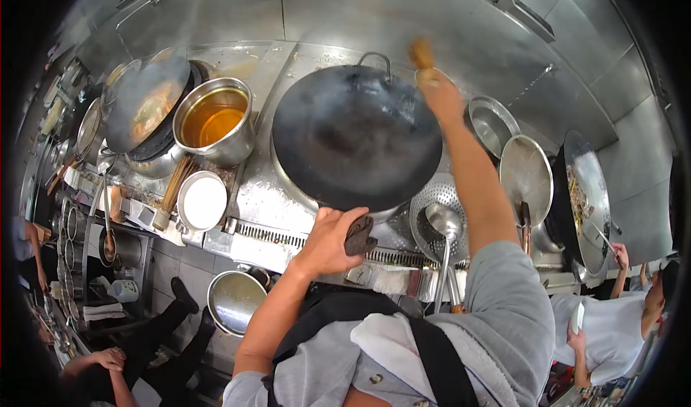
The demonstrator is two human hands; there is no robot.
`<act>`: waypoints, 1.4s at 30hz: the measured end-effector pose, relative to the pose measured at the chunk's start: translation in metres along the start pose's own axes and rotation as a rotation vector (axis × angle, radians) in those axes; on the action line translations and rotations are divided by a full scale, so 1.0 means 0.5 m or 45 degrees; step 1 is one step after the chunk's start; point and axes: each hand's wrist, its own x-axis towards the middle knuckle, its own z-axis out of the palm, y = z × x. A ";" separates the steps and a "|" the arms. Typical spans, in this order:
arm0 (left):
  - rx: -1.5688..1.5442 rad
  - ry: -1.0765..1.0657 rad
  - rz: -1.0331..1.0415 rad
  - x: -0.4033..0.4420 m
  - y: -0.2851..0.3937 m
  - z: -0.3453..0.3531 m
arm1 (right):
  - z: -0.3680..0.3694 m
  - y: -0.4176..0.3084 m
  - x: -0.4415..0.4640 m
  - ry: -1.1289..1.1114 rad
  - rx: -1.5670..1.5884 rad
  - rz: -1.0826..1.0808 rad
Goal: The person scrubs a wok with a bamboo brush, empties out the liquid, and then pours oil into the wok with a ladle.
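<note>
A large black wok [353,141] sits on the burner in front of me, with haze over its dark inner surface and wet shine near the far handle. My left hand [327,243] is at the wok's near rim, its fingers closed around a folded dark cloth [360,236]. Beyond the wok's far right side, my right hand [442,97] grips a tan, bristly brush [421,53], slightly blurred and raised off the wok. Close to the wok's near right side, a ladle [444,221] rests on a perforated strainer [425,198].
Left of the wok stand a pot of amber liquid [237,133], a white-filled bowl [202,201] and a steaming wok [119,119]. To the right are a metal basin [493,123], a mesh skimmer [526,169] and another wok [596,205], worked by a person [604,328].
</note>
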 end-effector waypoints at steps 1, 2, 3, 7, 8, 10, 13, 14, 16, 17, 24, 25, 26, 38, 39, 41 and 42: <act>-0.023 0.013 0.011 -0.004 0.002 0.001 | 0.118 0.009 0.012 -0.320 -0.242 -0.294; -0.048 0.044 0.035 0.004 0.000 0.004 | 0.095 -0.107 -0.078 -0.411 -0.117 -0.056; -0.028 0.020 0.030 0.004 -0.001 0.002 | 0.147 -0.157 -0.142 -0.596 -0.143 -0.106; -0.030 -0.012 0.012 0.007 -0.005 0.007 | 0.168 -0.266 -0.311 -0.661 0.285 -0.431; -0.022 -0.008 0.003 0.003 0.000 0.010 | 0.131 -0.227 -0.307 -0.714 0.227 -0.517; 0.003 -0.004 0.016 0.008 0.010 0.005 | 0.137 -0.088 -0.179 -0.730 -0.183 -0.421; 0.053 0.038 0.020 0.006 0.008 0.007 | 0.026 0.003 -0.039 -0.216 -0.133 0.014; 0.024 0.061 0.017 0.005 0.011 0.010 | 0.013 0.004 -0.037 0.016 -0.110 0.109; -0.037 0.083 0.040 0.008 0.011 0.006 | 0.085 -0.011 -0.060 -0.260 -0.264 -0.158; -0.068 0.087 0.057 0.005 0.005 0.008 | 0.108 -0.063 -0.110 -0.468 -0.261 -0.172; -0.087 0.021 0.031 0.004 0.000 -0.001 | -0.039 -0.096 -0.300 -1.142 0.295 -0.714; -0.073 0.078 0.075 0.006 0.002 0.002 | 0.081 0.076 -0.189 -1.137 0.255 -1.152; -0.069 0.042 0.052 0.001 0.004 0.001 | 0.039 0.134 -0.071 -0.968 -0.190 -0.648; -0.079 0.048 0.034 0.002 -0.011 -0.003 | 0.029 -0.144 -0.326 -1.044 0.429 -0.586; -0.077 0.071 0.058 0.006 -0.008 -0.003 | 0.028 -0.057 -0.262 -1.142 0.333 -0.607; -0.065 0.096 0.065 0.002 -0.006 0.003 | -0.065 0.012 -0.080 -0.897 -0.569 -0.226; -0.059 0.072 0.040 0.000 -0.007 0.005 | -0.109 0.059 -0.007 -0.633 -0.487 0.005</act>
